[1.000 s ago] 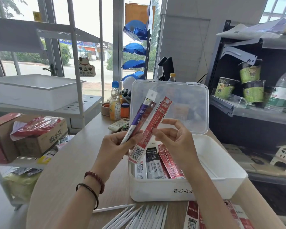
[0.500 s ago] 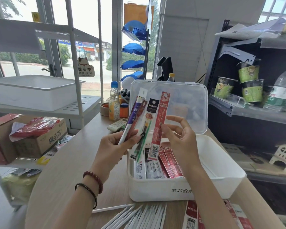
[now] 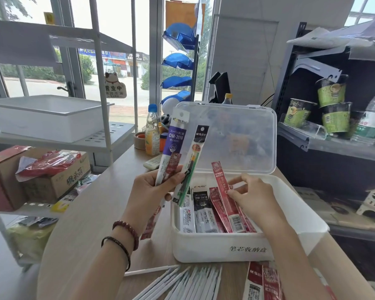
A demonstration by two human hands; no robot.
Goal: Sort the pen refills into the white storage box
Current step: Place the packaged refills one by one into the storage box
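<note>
The white storage box (image 3: 221,249) stands on the wooden table with its clear lid (image 3: 236,137) propped upright. Several refill packs lie in its left part. My left hand (image 3: 154,191) grips a fan of refill packs upright beside the box: a purple one (image 3: 174,139), a red one behind it and a black-and-green one (image 3: 194,156). My right hand (image 3: 253,198) pinches a red refill pack (image 3: 224,191) and holds it slanted inside the box, its lower end among the red packs there.
White paper-wrapped sticks (image 3: 182,282) lie fanned at the table's near edge, with more red packs (image 3: 262,282) on their right. Bottles (image 3: 152,131) and a tape roll stand behind the box. A metal shelf with a white bin (image 3: 46,115) is left; a dark shelf with cups is right.
My right hand has carried the red pack down from in front of the lid into the box. The left hand stays raised with its fan of packs.
</note>
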